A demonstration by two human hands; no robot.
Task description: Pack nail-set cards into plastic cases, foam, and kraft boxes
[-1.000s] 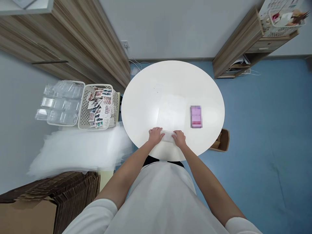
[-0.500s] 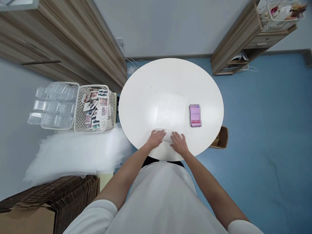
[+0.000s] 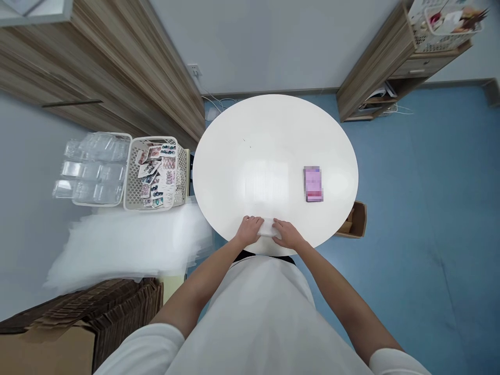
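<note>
Both of my hands rest at the near edge of a round white table [image 3: 273, 130]. Between them lies a small folded white translucent piece [image 3: 267, 227], perhaps a plastic bag or foam wrap. My left hand [image 3: 250, 229] has its fingers curled over the piece's left end. At the right end, my right hand [image 3: 286, 233] grips it with bent fingers. A pink and purple box [image 3: 313, 183] lies flat on the table to the right of my hands, apart from them.
Left of the table stand a white mesh basket [image 3: 179, 177] of small coloured cards, a tray of clear plastic cases [image 3: 94, 169] and a heap of white foam sheets [image 3: 125, 245]. Flattened cardboard [image 3: 78, 317] is stacked at bottom left. A small open carton [image 3: 353, 221] sits on the blue floor.
Half a second ago my fingers lay flatter on the white piece; now both hands have curled onto its ends and drawn it slightly toward the table's near edge.
</note>
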